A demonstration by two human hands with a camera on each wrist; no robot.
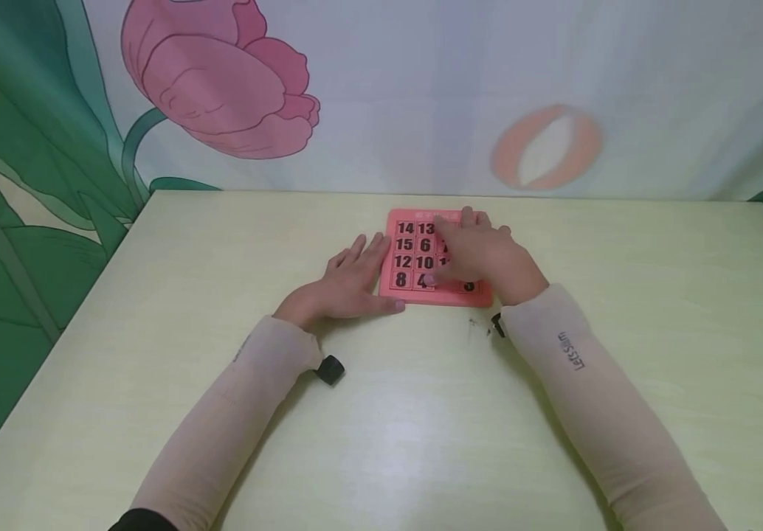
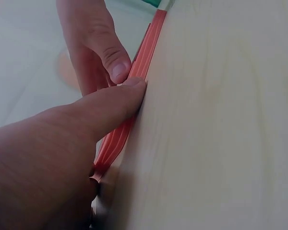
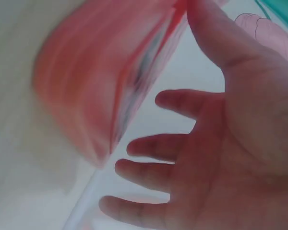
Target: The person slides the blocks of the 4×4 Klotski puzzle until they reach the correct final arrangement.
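A red number board [image 1: 434, 297] with black-numbered tiles lies flat near the table's far edge in the head view. My left hand [image 1: 348, 287] rests at its left side, fingers straight, thumb along the front left corner; the left wrist view shows that thumb [image 2: 129, 93] against the board's ribbed edge [image 2: 150, 43]. Over the right half is my right hand [image 1: 488, 254], fingers extended, thumb by the tile marked 4, hiding several tiles. In the right wrist view this hand [image 3: 240, 134] has its fingers spread above the board [image 3: 72, 81], with the thumb tip cut off by the frame.
The pale table [image 1: 381, 413] extends around the board and under both forearms. Behind its far edge hangs a light curtain [image 1: 408, 96] printed with a pink flower and green leaves. Small dark marks [image 1: 472, 323] show on the table just in front of the board.
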